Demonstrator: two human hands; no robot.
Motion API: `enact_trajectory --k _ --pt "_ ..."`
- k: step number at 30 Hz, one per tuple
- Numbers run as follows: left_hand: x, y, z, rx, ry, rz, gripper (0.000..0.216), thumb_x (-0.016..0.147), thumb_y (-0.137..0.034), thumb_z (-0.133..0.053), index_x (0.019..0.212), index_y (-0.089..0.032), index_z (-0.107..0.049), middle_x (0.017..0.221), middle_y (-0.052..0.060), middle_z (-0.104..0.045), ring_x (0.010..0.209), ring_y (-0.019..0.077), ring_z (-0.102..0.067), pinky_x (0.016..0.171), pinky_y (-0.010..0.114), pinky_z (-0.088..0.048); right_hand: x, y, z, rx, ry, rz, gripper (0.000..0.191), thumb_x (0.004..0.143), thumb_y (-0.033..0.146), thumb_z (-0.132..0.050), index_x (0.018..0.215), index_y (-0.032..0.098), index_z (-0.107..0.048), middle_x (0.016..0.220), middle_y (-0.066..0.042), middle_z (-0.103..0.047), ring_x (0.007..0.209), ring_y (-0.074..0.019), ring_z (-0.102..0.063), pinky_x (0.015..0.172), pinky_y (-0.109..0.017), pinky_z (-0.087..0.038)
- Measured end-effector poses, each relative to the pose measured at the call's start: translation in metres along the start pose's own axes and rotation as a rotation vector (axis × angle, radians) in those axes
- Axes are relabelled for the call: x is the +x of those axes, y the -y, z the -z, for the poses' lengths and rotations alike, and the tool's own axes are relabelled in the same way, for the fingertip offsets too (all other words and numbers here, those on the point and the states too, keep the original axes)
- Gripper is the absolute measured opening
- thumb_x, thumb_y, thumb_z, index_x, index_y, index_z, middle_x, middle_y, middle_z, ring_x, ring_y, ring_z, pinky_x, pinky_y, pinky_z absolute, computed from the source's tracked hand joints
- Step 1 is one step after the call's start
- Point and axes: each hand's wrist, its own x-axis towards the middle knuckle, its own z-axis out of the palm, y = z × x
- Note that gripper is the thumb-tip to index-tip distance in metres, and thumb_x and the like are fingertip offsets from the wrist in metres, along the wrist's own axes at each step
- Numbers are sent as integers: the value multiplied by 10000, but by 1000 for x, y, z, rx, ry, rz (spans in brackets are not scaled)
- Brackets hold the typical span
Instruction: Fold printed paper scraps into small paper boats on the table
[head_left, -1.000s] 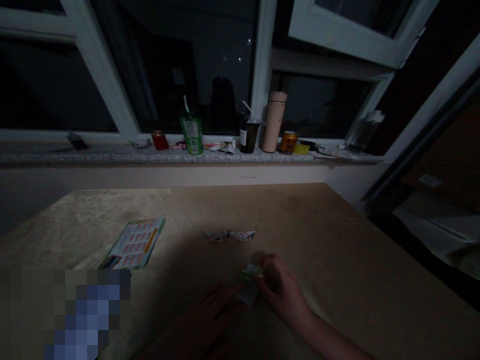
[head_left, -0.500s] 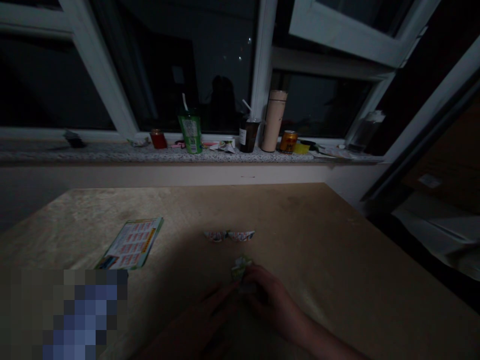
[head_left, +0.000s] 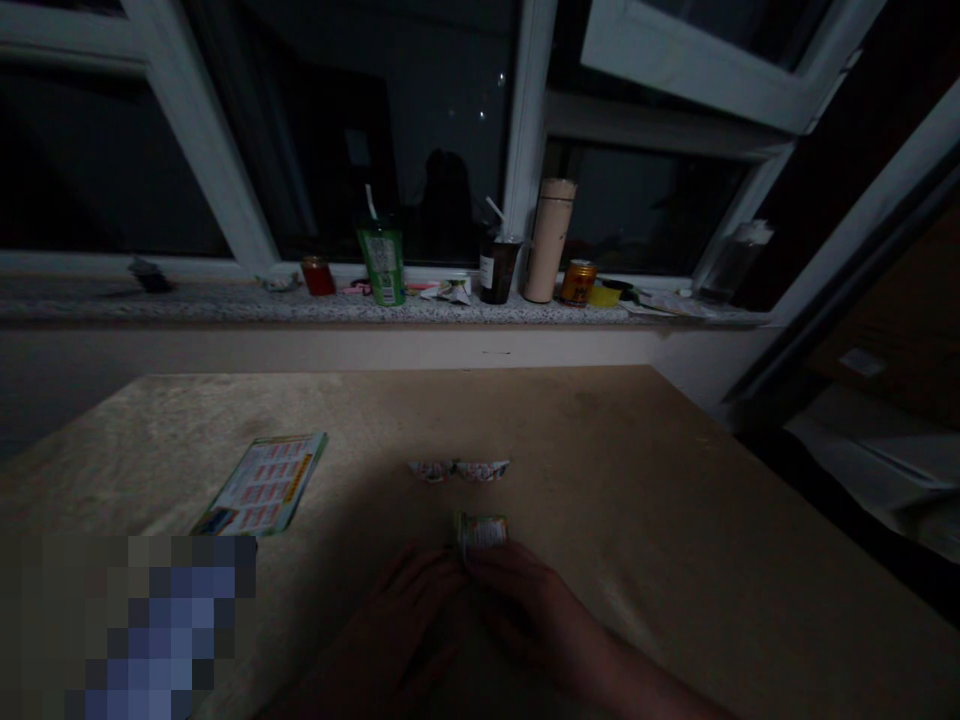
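Note:
A small folded piece of printed paper (head_left: 484, 530), green and white, lies on the tabletop in front of me. My right hand (head_left: 536, 605) has its fingers closed over the paper's near edge, hiding that part. On the other side, my left hand (head_left: 401, 610) lies low with fingers stretched out, their tips at the paper's lower left corner. Its thumb is lost in the dark. Just beyond the paper sits a flat folded paper piece (head_left: 482, 470) with pointed ends, red and white printed, in two joined halves.
A printed booklet (head_left: 262, 485) lies on the left of the brown table (head_left: 600, 430). On the windowsill (head_left: 315, 312) stand a green cup (head_left: 384, 265), a dark drink cup (head_left: 497, 272), a pink flask (head_left: 550, 240), an orange can (head_left: 578, 283) and a red jar (head_left: 318, 277). A pixelated patch covers the lower left.
The crumpled-looking paper now shows a flatter, squarer shape with its print visible. My right hand has shifted slightly down and left, and my left fingers have moved up beside the paper.

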Motion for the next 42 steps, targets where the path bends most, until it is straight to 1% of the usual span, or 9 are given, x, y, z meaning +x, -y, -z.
enact_trajectory --k 8,10,14,19,21,28,32,37,42 --pt "-4 6 -9 69 -104 125 424 912 -252 -500 1331 -261 -436 1289 50 -535 1222 278 -454 1037 451 -381 -1 2 0 -204 122 52 501 862 178 -528 1356 220 -455 1318 -48 -561 1200 -197 -482 1022 -354 -376" --pt "-6 6 -13 104 -112 105 472 918 -237 -483 1379 -265 -389 1336 50 -503 1244 279 -438 1048 444 -366 -1 3 -2 -228 133 47 489 872 199 -526 1355 223 -451 1321 -46 -558 1196 -200 -480 1021 -362 -371" --pt "-9 3 -18 118 -32 -15 683 889 -260 -526 1485 -231 -195 1491 52 -337 1318 274 -360 1093 411 -302 -2 2 -3 -260 130 76 394 870 218 -550 1264 230 -526 1238 -53 -613 1196 -196 -484 1053 -372 -329" --pt "-7 -1 -11 77 90 0 785 858 -282 -562 1502 -245 -116 1531 53 -227 1358 295 -281 1093 446 -286 0 -14 15 -392 28 165 305 920 191 -497 1213 248 -560 1237 -23 -621 1262 -194 -438 1140 -479 -119" --pt "-5 -3 -5 73 143 -5 766 851 -281 -573 1495 -271 -158 1539 48 -198 1370 308 -247 1088 481 -278 2 -22 25 -439 -11 159 250 922 205 -510 1151 243 -604 1237 -18 -624 1278 -211 -419 1131 -502 -132" --pt "-4 -7 11 48 236 -17 705 834 -295 -601 1461 -271 -282 1540 41 -191 1380 310 -214 1100 510 -229 3 -28 37 -423 63 164 181 892 255 -573 1037 259 -682 1249 -20 -605 1249 -232 -424 1109 -499 -183" --pt "-4 -4 10 36 219 -27 717 843 -288 -577 1476 -261 -242 1527 28 -236 1375 300 -234 1111 504 -205 3 -24 39 -319 151 146 139 845 294 -650 972 269 -701 1209 -9 -611 1203 -214 -458 1099 -454 -209" --pt "-3 -13 12 43 206 0 697 846 -287 -576 1470 -260 -266 1534 25 -212 1374 305 -234 1117 492 -193 4 -25 40 -155 150 83 104 809 274 -699 911 262 -719 1104 -11 -643 1103 -189 -524 1029 -393 -306" --pt "-6 -16 10 -2 299 31 816 831 -369 -617 1497 -236 -166 1532 49 -208 1366 308 -254 1120 471 -199 7 -30 41 -68 154 66 131 829 270 -683 955 275 -720 1077 -11 -646 1081 -181 -529 977 -369 -345"
